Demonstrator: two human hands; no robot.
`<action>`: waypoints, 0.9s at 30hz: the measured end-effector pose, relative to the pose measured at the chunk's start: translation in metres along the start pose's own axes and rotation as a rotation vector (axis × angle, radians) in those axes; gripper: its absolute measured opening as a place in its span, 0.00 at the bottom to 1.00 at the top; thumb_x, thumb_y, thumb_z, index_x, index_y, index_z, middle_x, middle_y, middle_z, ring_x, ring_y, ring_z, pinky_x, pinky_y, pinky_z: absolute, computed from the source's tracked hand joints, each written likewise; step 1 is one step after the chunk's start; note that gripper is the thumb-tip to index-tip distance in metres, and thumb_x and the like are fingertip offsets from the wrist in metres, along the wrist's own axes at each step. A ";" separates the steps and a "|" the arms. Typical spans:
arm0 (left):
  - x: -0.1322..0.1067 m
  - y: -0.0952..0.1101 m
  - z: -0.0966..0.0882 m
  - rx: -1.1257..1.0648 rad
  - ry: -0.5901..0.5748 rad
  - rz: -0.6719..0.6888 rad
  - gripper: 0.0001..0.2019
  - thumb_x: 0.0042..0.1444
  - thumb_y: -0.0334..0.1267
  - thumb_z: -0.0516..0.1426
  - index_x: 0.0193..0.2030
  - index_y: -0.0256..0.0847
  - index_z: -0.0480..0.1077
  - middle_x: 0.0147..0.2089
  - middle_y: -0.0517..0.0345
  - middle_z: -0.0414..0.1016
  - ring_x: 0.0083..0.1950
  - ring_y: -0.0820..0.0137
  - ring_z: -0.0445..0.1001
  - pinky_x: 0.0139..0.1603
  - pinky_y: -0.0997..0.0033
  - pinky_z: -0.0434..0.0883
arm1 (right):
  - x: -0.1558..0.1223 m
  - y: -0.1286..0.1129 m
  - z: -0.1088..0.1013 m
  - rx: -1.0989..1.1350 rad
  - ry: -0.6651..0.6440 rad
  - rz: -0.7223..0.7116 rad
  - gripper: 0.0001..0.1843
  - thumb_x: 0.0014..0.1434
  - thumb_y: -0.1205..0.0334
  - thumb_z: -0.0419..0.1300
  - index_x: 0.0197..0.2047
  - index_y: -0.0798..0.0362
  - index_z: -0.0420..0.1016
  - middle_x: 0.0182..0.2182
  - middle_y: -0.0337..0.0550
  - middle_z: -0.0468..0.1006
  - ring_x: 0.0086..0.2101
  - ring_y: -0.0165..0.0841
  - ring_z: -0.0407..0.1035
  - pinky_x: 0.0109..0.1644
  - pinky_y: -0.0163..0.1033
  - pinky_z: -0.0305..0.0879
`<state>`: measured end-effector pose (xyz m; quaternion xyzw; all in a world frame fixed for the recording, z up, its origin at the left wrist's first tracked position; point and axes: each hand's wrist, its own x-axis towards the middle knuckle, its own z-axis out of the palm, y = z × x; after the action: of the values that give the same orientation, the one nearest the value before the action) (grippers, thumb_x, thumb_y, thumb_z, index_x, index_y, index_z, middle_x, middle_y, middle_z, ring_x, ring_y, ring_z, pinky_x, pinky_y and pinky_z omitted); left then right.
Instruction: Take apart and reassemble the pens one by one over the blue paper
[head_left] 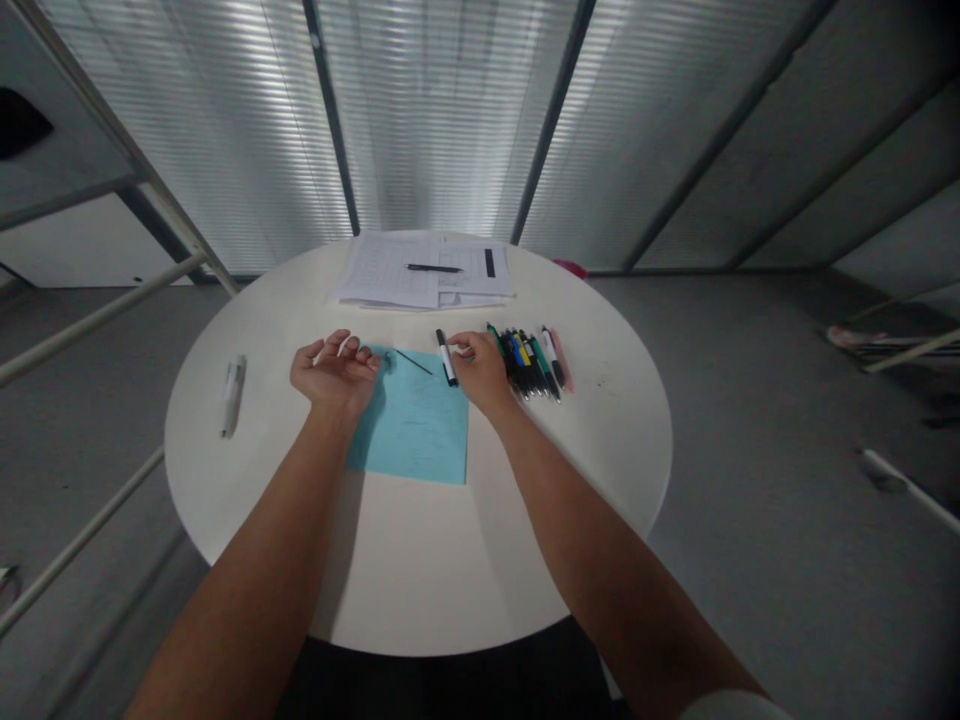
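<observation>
My left hand [337, 375] is palm up over the left edge of a light blue sheet [420, 440], fingers loosely bent and apart, holding nothing. Close to its fingertips are a small dark mark or coil [388, 362], too small to make out, and a thin dark stick [414, 361] like a pen refill. My right hand [480, 370] has its thumb and fingers bent in at the right side of a white marker with black ends [447, 358], apparently pinching it above the sheet's upper right corner. Just right of that hand lies a row of several pens [534, 362].
Papers [390, 270] with a black pen [435, 268] on top lie at the round white table's [405, 580] far side. A whitish pen or marker [232, 395] lies at the left. Metal rails [97, 315] stand left of the table; blinds [442, 120] hang behind it.
</observation>
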<state>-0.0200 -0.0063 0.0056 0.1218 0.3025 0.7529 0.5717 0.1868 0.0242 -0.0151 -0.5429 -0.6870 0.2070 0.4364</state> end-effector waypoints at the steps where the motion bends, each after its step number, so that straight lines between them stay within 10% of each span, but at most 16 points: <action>1: 0.000 0.000 0.000 0.005 0.002 0.001 0.11 0.45 0.47 0.53 0.30 0.42 0.67 0.24 0.56 0.62 0.25 0.70 0.64 0.26 0.68 0.66 | -0.001 -0.001 0.000 -0.051 -0.020 -0.005 0.17 0.54 0.69 0.56 0.46 0.51 0.77 0.45 0.46 0.72 0.39 0.34 0.69 0.50 0.42 0.65; 27: -0.003 0.000 0.005 -0.077 0.016 -0.031 0.09 0.44 0.42 0.53 0.30 0.40 0.67 0.23 0.57 0.62 0.24 0.70 0.62 0.26 0.69 0.63 | -0.009 -0.012 -0.002 -0.364 -0.087 0.023 0.15 0.56 0.63 0.60 0.47 0.46 0.78 0.38 0.41 0.79 0.44 0.41 0.67 0.47 0.45 0.53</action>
<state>-0.0164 -0.0074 0.0103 0.0888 0.2796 0.7561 0.5850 0.1823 0.0122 -0.0084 -0.6113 -0.7249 0.1077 0.2987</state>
